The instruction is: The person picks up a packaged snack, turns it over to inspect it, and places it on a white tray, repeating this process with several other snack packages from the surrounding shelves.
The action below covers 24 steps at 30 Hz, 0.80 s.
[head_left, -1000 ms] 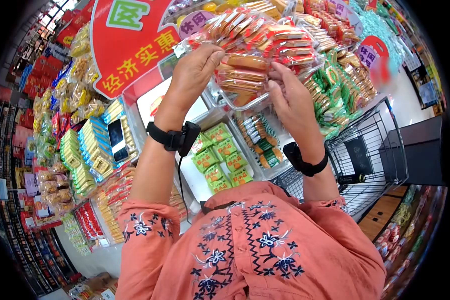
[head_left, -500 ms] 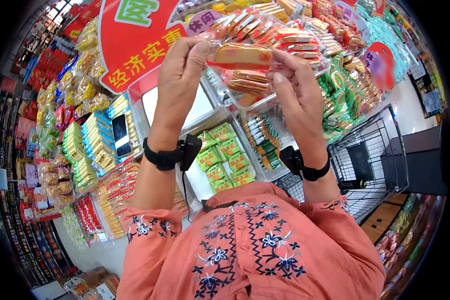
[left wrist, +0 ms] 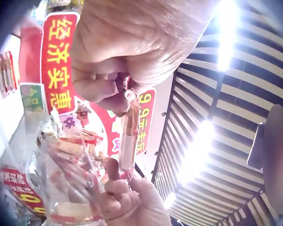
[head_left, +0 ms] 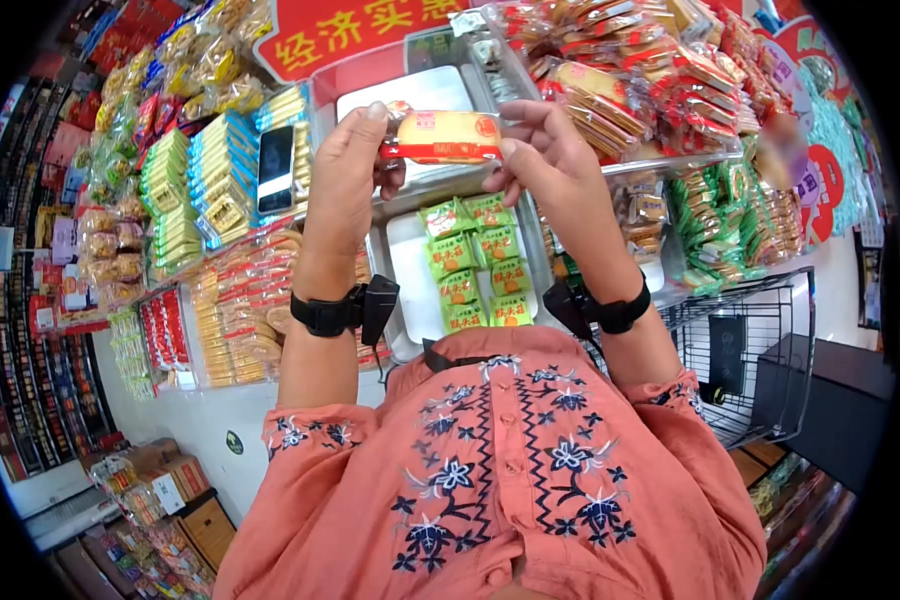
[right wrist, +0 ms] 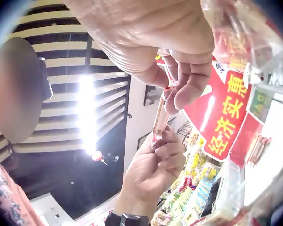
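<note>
A flat, golden packaged biscuit (head_left: 442, 136) in a clear and red wrapper is stretched between both hands, its printed face turned up toward the head camera. My left hand (head_left: 348, 175) pinches its left end between thumb and fingers. The right hand (head_left: 560, 160) pinches the opposite end, thumb on the near side. From the left wrist view the biscuit (left wrist: 128, 136) appears thin and edge-on between the hands; the right wrist view likewise shows its narrow side (right wrist: 160, 115). Below the hands lies a bin of green snack packets (head_left: 475, 262).
A bin of similar red-wrapped biscuits (head_left: 660, 85) stands at the right, beside green-wrapped packs (head_left: 735, 215). A phone (head_left: 276, 168) lies on the snacks at the left. The white-bottomed bin (head_left: 400, 88) sits behind the hands. A wire shopping cart (head_left: 760, 350) is at the right.
Both hands have brought the biscuit away from the red-wrapped pile, nearer the body, and its face shows more fully. The head view has shifted, bringing the bins lower and the sign higher in frame.
</note>
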### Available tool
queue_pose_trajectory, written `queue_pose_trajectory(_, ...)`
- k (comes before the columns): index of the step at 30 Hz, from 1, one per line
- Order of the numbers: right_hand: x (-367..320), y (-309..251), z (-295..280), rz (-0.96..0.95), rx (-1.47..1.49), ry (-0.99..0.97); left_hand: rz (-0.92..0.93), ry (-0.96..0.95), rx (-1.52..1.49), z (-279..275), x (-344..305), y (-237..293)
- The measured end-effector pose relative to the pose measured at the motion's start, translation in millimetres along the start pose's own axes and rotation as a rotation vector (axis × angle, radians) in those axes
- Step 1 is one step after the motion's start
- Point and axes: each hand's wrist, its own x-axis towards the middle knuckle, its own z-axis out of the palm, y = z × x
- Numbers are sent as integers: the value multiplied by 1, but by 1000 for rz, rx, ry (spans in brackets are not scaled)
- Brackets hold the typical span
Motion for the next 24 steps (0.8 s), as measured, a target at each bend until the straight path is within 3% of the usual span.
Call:
queue_pose_trajectory(7, 2, 16, 5, 63, 27, -28, -100, 31, -67, -13, -6, -21)
queue_pose_trajectory(24, 11, 39, 7, 207, 85, -57, -145, 65, -46, -30, -6, -47)
